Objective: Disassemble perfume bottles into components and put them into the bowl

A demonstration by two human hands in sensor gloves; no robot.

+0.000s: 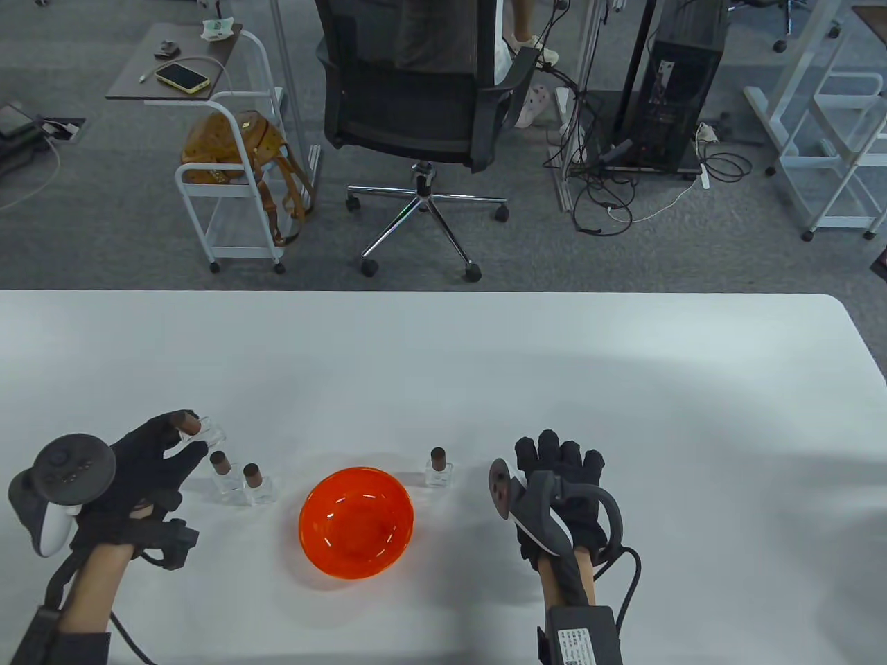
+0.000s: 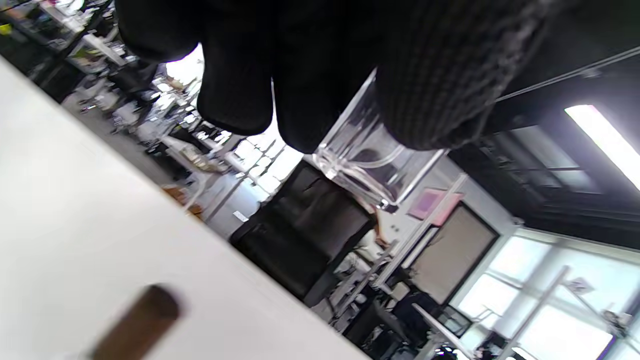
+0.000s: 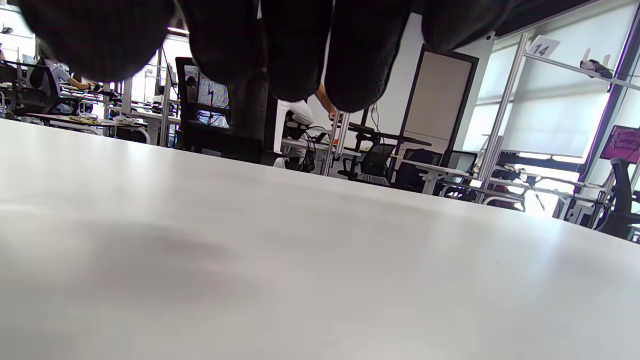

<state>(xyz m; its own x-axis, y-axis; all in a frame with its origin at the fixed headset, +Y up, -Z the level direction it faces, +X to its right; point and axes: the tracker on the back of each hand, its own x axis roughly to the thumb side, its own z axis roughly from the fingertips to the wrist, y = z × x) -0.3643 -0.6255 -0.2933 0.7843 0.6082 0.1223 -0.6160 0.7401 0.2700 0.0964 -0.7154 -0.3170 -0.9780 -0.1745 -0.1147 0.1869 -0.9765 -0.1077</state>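
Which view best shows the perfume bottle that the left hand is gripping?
The table view: the held bottle shows whole, brown cap and clear body, tilted in the left hand. The left wrist view shows only its clear glass base below the fingers. The right wrist view shows none of it.

Typical office setup here: grey carpet floor (image 1: 104,235) beyond the far edge of the white table (image 1: 485,360). A black mesh office chair (image 1: 416,90) on a chrome star base sits just past it, with a white rolling cart (image 1: 229,173) to its left holding a brown bag (image 1: 232,149) and a yellow-cased phone (image 1: 181,77) on top. Black PC tower (image 1: 675,83) with tangled cables on the right. Big bright windows with roller blinds (image 3: 550,110) in the wrist views.
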